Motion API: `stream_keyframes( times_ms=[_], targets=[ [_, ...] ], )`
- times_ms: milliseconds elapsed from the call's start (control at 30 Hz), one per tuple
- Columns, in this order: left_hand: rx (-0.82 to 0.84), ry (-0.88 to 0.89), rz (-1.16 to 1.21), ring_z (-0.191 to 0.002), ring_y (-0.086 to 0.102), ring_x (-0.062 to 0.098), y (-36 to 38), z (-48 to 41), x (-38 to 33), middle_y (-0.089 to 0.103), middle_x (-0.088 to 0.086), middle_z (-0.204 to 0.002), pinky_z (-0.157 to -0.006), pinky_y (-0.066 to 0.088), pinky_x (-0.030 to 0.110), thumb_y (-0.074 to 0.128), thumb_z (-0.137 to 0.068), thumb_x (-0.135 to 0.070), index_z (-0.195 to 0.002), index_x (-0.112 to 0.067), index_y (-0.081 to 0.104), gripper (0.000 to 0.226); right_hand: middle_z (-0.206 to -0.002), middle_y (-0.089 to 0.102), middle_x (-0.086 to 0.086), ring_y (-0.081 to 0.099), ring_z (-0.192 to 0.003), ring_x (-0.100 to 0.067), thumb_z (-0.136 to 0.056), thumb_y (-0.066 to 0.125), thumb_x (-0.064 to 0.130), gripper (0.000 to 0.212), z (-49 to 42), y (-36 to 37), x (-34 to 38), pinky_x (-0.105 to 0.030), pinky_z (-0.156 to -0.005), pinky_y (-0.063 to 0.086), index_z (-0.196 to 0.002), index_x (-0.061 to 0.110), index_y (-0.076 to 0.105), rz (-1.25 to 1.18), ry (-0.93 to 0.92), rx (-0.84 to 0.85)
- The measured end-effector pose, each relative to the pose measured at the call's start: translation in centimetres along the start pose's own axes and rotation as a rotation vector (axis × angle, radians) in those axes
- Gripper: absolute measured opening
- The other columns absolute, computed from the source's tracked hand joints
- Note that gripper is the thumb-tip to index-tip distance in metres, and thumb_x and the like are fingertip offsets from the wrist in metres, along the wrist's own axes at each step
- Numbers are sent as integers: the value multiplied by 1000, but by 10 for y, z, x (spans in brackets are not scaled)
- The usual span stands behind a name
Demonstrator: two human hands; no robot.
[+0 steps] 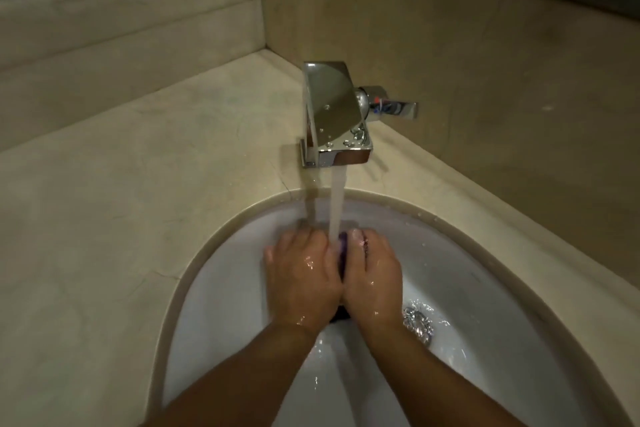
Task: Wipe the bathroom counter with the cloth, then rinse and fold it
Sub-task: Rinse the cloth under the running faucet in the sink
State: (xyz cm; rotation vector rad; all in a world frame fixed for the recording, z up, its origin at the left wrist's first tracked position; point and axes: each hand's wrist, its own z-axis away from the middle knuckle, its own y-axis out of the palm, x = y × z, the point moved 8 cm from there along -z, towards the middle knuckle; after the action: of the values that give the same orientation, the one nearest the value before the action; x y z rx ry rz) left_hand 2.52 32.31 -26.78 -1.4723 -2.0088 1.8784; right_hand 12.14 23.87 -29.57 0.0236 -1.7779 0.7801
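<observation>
A small purple cloth (342, 249) is squeezed between my two hands over the white sink (228, 274); only a sliver of it shows between the palms. My left hand (301, 279) and my right hand (372, 276) press together on it, both wet. A stream of water (337, 204) from the chrome faucet (334, 114) falls right onto the cloth between my hands. The beige stone counter (138, 191) surrounds the basin.
The faucet's lever handle (394, 107) sticks out to the right, near the beige wall. The chrome drain (417, 322) lies in the basin right of my right wrist. At the top left, a raised ledge (104, 3) carries a dark round dish and a white object.
</observation>
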Motion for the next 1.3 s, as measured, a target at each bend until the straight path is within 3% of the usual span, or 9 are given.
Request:
stream_keyframes(
  times_ms=[133,233,333,467,767,867,967,1167,1300],
  targets=[
    [-33,176,18,-95,53,24,-26,-10,-14,62,3,-98,-88,37,37,42,-87,-25,-91,-16,61,22,-92,56,10,55,-85,3,-99,43,32,25,-1,-22,32,-8,-73,38,-79,34,59,-206,28,-87],
    [109,202,-73,-114,51,28,-10,2,3,61,5,-119,-102,35,40,53,-77,-23,-111,-15,61,37,-94,54,9,55,-87,-5,-100,52,38,27,6,-23,16,-25,-79,45,-76,29,59,-99,86,-57],
    [199,68,-39,-119,49,26,6,17,26,57,6,-128,-103,38,41,57,-70,-27,-122,-14,59,53,-107,53,10,52,-99,-14,-92,63,33,14,16,-15,-6,-33,-86,46,-102,23,59,107,59,23],
    [163,78,-12,-110,56,24,12,22,27,65,5,-119,-99,40,38,40,-76,-31,-116,-14,66,51,-131,51,12,43,-118,-12,-89,41,33,50,29,3,-27,-33,-100,41,-137,28,54,230,-13,143],
    [90,67,-339,-66,53,25,35,14,23,60,3,-69,-66,37,38,45,-94,-38,-73,-20,63,33,-80,66,9,58,-82,-19,-91,51,29,22,18,14,-19,-35,-75,41,-82,21,69,496,-397,-90],
    [58,73,-399,-67,55,29,36,13,16,61,7,-69,-65,36,37,43,-95,-39,-74,-15,64,38,-80,66,9,55,-84,-15,-95,47,36,30,10,11,-31,-30,-73,47,-81,23,70,484,-261,-95],
    [139,6,-419,-73,58,27,42,11,15,65,5,-74,-73,41,38,40,-97,-42,-79,-17,67,41,-96,66,9,59,-93,-17,-99,31,47,42,4,26,-47,-32,-80,48,-97,28,68,615,-127,135],
    [214,15,-319,-68,59,20,48,1,14,65,0,-68,-74,41,35,38,-96,-42,-76,-21,70,43,-79,65,-1,65,-76,-25,-89,48,32,25,4,21,-34,-38,-73,55,-80,19,67,734,-182,162],
    [288,57,-249,-57,58,20,39,1,10,62,-2,-60,-66,43,33,36,-95,-40,-63,-23,63,46,-86,66,1,62,-80,-21,-97,43,42,33,-1,5,-36,-33,-72,51,-87,23,68,423,27,204]
  ],
)
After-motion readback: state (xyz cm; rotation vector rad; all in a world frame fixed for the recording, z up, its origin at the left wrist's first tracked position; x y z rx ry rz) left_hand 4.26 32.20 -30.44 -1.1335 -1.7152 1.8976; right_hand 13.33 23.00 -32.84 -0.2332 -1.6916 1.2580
